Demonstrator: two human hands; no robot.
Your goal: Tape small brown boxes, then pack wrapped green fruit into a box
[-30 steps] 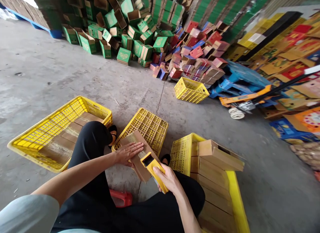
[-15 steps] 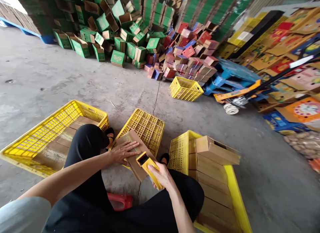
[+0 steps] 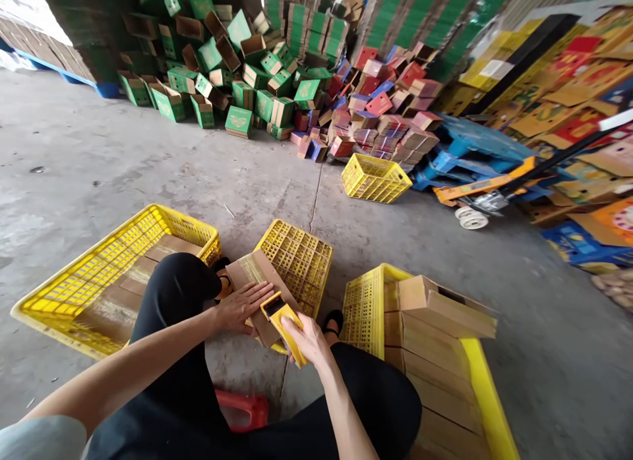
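Note:
A brown cardboard box with a strip of yellowish tape lies between my knees, on an upturned yellow crate. My left hand rests flat on the box, fingers stretched out. In my right hand is a yellow handheld tool with a dark opening near its front; its exact kind is unclear. The tool's front end is at the box's near part, close to my left fingertips. My right fingers wrap around its body, and their undersides are hidden.
Left, a yellow crate holds taped boxes. Right, another yellow crate is filled with boxes, one lying on top. A red stool shows beneath me. Ahead are a small yellow crate, piled cartons and a pallet jack.
The view has shifted slightly, so the surroundings sit further right and lower. My right hand has brought the tool a little closer to my left hand over the box.

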